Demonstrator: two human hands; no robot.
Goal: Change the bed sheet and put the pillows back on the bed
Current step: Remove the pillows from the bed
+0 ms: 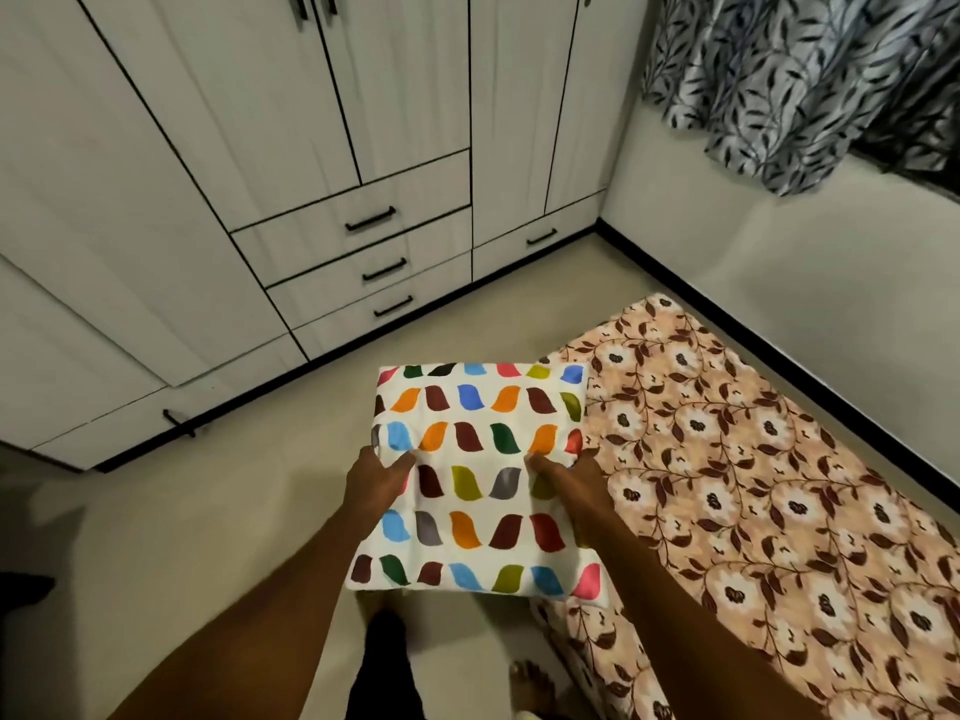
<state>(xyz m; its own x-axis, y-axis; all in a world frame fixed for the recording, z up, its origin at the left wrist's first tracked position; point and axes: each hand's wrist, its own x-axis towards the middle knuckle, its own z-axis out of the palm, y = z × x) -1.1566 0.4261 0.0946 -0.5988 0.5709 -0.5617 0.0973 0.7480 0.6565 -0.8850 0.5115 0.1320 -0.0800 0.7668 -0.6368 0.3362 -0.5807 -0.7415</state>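
My left hand (376,480) and right hand (576,483) grip the pillow (478,491) at the bed (753,459) edge; dropped short, it could fall.

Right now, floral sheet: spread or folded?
Spread: the floral sheet lies flat and smooth, its edge draping down at the near corner. Left hand and right hand grip a colourful bundle.

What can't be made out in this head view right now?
Head view: the fingers of the left hand and right hand are hidden under the colourful bundle they grip; only the thumbs show.
Head view: whether that bundle is a pillow or a folded sheet is unclear.
Head view: the bed is cut off by the right and bottom edges; the bundle covers part of its edge.
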